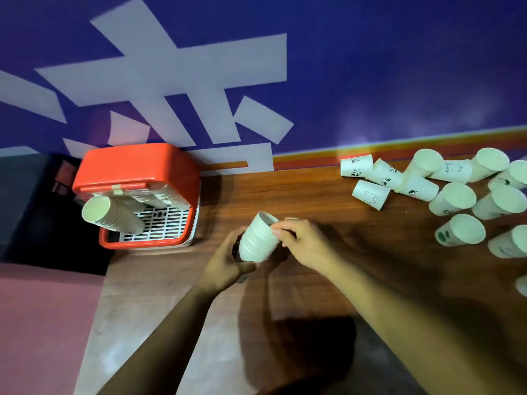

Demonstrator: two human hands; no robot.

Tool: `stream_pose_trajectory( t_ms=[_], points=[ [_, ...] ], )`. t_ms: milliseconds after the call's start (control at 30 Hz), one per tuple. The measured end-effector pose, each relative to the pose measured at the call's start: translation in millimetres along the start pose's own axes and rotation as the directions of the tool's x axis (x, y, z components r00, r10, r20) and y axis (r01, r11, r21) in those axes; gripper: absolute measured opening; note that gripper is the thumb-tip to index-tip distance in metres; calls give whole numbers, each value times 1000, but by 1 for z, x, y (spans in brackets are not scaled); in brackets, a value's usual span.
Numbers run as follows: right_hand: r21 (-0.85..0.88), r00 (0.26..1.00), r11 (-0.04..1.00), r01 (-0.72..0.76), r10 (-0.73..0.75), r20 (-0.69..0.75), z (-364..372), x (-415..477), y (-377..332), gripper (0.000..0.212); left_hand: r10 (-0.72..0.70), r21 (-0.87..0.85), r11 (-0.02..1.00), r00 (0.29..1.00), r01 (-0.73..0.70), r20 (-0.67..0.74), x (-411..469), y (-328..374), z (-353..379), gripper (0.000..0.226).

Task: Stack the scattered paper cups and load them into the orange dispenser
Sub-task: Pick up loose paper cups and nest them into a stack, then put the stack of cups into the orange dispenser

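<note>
Head view. Held above the brown wooden desk (285, 192), between both hands: a short stack of nested white paper cups (258, 242), tilted, mouth toward the wall. Could buckle at the rim if squeezed too hard, being thin paper. Could slide apart if tipped further. Could also jam at the orange plastic dispenser (137, 166), well apart on the left, already crowded with a long slanting cup stack (114, 216).

Left hand (228, 262): curled around the base of the short stack from below. Right hand (299, 240): fingertips pinching the top rim. Scattered white paper cups (456, 198) lying far right, not yet gathered.
</note>
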State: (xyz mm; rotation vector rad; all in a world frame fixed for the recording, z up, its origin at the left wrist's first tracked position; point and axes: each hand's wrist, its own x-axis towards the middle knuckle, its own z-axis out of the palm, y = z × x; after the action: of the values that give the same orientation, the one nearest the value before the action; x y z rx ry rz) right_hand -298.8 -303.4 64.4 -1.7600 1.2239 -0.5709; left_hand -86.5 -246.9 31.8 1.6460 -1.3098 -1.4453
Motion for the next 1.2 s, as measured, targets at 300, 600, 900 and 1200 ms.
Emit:
stream_pose_trajectory(
  t_ms=[300,600,900,1200],
  points=[
    [353,966,902,-249,257,26,48,5,-35,45,20,-128,991,992,-36,-124,-32,-4,-46,84],
    [278,943,906,-318,275,185,134,23,-93,80,49,-90,994,985,-64,-163,-61,-32,-125,80],
    [261,963,947,-187,125,238,224,70,-144,78,96,-75,991,978,-112,-186,-74,-78,-231,70],
    [239,992,963,-124,118,41,265,128,-158,79,199,116,978,947,-175,-251,-34,-92,-292,58]
  ],
)
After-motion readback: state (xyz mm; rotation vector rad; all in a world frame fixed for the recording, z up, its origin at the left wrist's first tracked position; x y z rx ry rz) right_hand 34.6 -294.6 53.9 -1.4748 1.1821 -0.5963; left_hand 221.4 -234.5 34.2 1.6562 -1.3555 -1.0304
